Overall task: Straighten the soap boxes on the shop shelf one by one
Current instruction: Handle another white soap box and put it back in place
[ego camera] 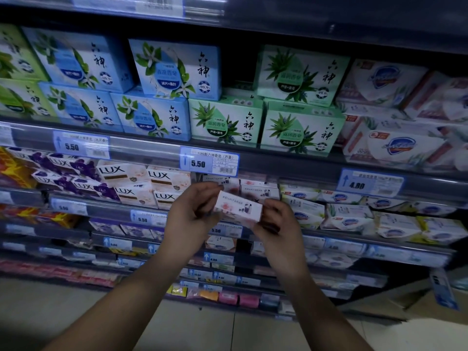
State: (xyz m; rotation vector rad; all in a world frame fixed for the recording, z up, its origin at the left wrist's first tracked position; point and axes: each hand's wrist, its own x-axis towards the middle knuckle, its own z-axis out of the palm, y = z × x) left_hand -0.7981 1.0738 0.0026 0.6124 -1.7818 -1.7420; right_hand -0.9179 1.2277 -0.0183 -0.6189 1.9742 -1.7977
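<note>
Box (pixel 238 209) in left hand (pixel 195 211): white, pink flower print.
Green boxes (pixel 225 122) above it: aloe-leaf pattern.
Blue boxes (pixel 152 117) upper left: white blossoms.
Lux boxes (pixel 83 171) left: purple flowers.

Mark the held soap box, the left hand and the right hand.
soap box (pixel 239 208), head view, front face.
left hand (pixel 193 211), head view, its middle.
right hand (pixel 277 220), head view, its middle.

Soap box (pixel 239 209) ends covered; bottom shelf goods (pixel 96 274) blurred, labels unreadable.
</note>
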